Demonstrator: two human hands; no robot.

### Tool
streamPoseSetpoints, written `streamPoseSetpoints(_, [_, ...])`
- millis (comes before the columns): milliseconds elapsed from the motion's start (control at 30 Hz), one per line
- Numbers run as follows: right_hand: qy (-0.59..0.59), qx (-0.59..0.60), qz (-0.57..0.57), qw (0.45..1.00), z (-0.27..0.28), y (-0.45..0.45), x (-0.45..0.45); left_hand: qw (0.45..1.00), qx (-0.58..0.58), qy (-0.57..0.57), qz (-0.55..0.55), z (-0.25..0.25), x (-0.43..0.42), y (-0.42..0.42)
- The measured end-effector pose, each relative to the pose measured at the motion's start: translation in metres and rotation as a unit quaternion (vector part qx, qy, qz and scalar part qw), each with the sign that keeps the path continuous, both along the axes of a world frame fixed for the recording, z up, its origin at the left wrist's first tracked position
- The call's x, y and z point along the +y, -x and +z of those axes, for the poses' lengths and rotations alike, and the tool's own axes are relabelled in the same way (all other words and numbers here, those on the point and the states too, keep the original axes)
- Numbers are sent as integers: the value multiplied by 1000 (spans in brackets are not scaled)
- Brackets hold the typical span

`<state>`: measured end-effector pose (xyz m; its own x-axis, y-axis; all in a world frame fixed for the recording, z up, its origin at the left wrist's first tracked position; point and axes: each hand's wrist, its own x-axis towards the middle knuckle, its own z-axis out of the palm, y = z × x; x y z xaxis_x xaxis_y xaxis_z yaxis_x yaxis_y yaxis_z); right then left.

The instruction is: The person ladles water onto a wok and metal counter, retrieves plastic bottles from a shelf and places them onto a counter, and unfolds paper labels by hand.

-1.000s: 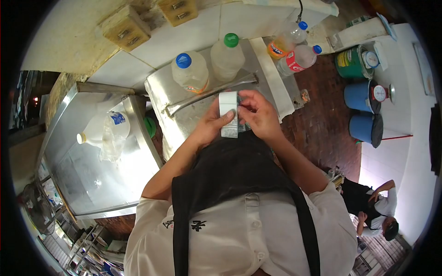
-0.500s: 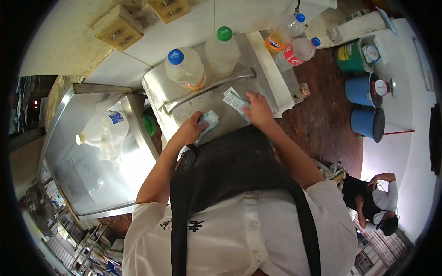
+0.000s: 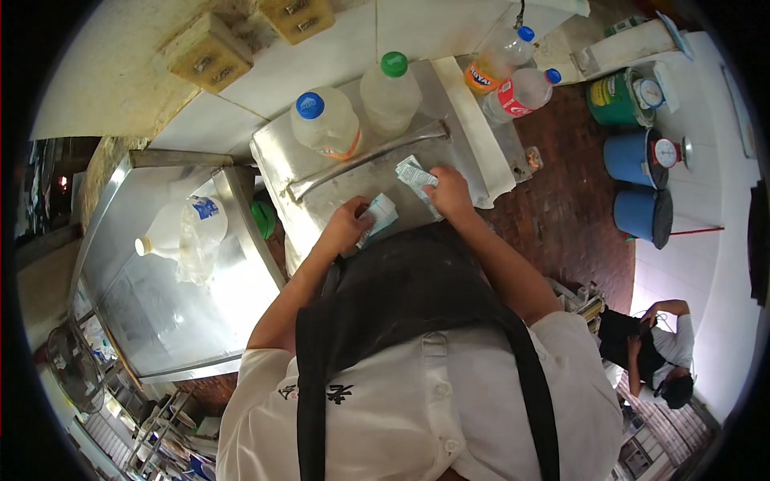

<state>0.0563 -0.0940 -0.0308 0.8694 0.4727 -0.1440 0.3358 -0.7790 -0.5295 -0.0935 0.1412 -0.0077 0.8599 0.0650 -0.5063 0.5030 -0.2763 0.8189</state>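
Observation:
My left hand [image 3: 345, 226] is closed on a folded light-blue and white packet [image 3: 382, 212], with the thumb and fingers at its left edge. Opposite it, my right hand [image 3: 451, 194] pinches a flat printed packet [image 3: 414, 175] with small text on white and pale blue. The two packets are apart, just above the metal lid [image 3: 321, 188] of a chest in front of my apron. Beyond them runs the lid's long handle [image 3: 369, 160]. Behind that stand a blue-capped bottle [image 3: 327, 124] and a green-capped bottle [image 3: 391, 96].
A metal basin [image 3: 160, 317] on the left holds a large plastic jug [image 3: 172, 228]. Two soda bottles [image 3: 513, 96] stand at the back right. Blue buckets [image 3: 634, 212] line the right wall, one under a red scale [image 3: 665, 152]. Another person [image 3: 650, 345] is at the lower right.
My left hand has moved slightly right with its packet, which now shows more of its face. The right hand's packet has tilted a little, and that hand's fingers have drawn in around it.

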Motion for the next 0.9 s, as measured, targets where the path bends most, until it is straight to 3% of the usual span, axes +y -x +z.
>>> streamPoseSetpoints(100, [-86, 25, -34, 995, -7, -8, -17, 998, -4, 39, 39, 6, 7, -7])
streamPoseSetpoints(200, [-90, 120, -85, 985, 3, -17, -31, 996, -30, 58, 59, -17, 16, -10])
streamPoseSetpoints(367, [-102, 63, -70, 990, 1, -24, -47, 973, 18, 202, 108, 15, 16, -29])
streamPoseSetpoints(500, [-109, 71, -35, 991, 4, -25, -51, 879, 49, 432, 196, 45, 13, -40])
streamPoseSetpoints(600, [-71, -16, 24, 997, 16, -22, -48, 839, 40, 498, 214, 80, 7, -47])
streamPoseSetpoints(700, [-33, -30, 24, 999, 31, -21, -41, 835, 7, 508, 212, 94, 2, -51])
streamPoseSetpoints(900, [-84, -104, 30, 991, 92, -12, -14, 842, -25, 490, 224, 140, -7, -64])
